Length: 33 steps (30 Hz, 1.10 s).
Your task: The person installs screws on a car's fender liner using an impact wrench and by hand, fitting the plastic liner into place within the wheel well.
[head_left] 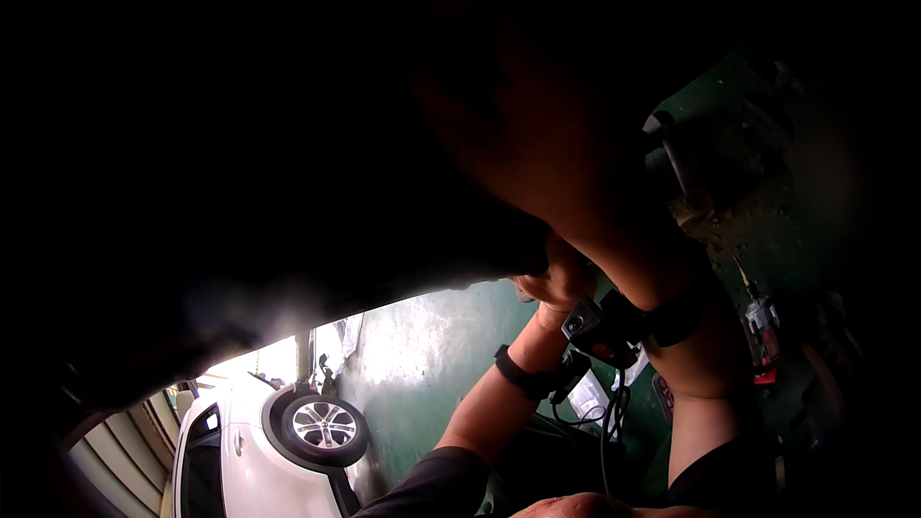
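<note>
My left hand [561,280] is raised to the lower edge of a large dark mass [288,182] that fills the upper left of the view. Its fingers look curled, but whatever they hold is lost in shadow. Above it, my right hand [537,149] reaches up into the same dark area. Its back and wrist show dimly, while its fingers fade into black. A small black camera [585,326] is strapped to my right wrist. On my left wrist sits a black strap [523,374] with a device and a cable.
A white car [245,436] with a silver-spoked wheel [324,424] stands at the lower left. Green floor [413,364] lies below. Lower right is a slim-tipped tool with a red part [763,326]. Beside my left forearm are a white sheet [590,401] and black cables [604,432].
</note>
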Each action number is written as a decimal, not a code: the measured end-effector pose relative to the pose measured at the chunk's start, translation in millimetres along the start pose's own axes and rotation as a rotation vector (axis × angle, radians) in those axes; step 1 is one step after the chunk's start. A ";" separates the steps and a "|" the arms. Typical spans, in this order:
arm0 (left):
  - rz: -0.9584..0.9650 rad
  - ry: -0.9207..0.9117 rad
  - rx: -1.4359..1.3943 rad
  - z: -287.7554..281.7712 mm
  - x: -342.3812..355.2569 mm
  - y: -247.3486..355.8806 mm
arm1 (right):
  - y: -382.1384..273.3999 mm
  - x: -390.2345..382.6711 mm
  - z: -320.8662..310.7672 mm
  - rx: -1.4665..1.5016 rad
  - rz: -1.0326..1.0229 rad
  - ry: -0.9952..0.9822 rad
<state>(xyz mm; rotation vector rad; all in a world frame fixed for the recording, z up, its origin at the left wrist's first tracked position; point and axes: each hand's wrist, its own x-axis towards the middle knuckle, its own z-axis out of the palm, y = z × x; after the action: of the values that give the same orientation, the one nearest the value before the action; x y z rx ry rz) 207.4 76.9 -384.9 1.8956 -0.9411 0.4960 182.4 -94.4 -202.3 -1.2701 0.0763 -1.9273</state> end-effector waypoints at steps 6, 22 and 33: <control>-0.008 -0.002 0.004 -1.4 -1.4 1.1 | 1.6 -2.1 3.6 0.051 -0.003 0.003; -0.019 0.024 0.036 -9.8 -1.9 -0.2 | 9.0 -2.3 4.6 0.101 -0.049 0.021; -0.039 0.120 -0.092 0.3 11.4 23.1 | 39.4 -25.8 -6.1 -0.337 -0.113 0.179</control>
<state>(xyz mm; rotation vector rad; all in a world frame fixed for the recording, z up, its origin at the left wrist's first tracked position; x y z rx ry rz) 196.4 65.7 -364.4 1.7779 -0.8336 0.5283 205.1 -106.3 -242.3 -1.3359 0.4454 -2.1886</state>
